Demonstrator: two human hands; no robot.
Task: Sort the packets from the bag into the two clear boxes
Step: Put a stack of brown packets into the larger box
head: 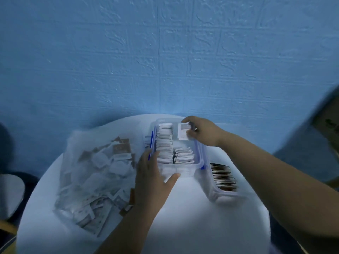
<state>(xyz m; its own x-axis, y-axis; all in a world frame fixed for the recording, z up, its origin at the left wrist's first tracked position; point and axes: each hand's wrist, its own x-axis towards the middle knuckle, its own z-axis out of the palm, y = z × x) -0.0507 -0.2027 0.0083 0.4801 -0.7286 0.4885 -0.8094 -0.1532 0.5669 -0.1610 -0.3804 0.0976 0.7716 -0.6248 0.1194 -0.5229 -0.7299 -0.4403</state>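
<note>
A clear plastic bag (95,173) full of white and brown packets lies on the left of the round white table (183,217). A clear box with blue clips (199,158) stands in the middle, holding rows of white packets. My left hand (154,178) grips its near left corner, thumb on the front wall. My right hand (201,131) pinches a white packet (183,132) upright over the box's far right part. A second clear box (216,195) to the right holds a row of brown packets (222,176).
A blue textured wall (165,61) rises right behind the table. A dark chair or seat (11,195) shows at the left edge and a blurred cardboard-coloured object (328,121) at the right edge.
</note>
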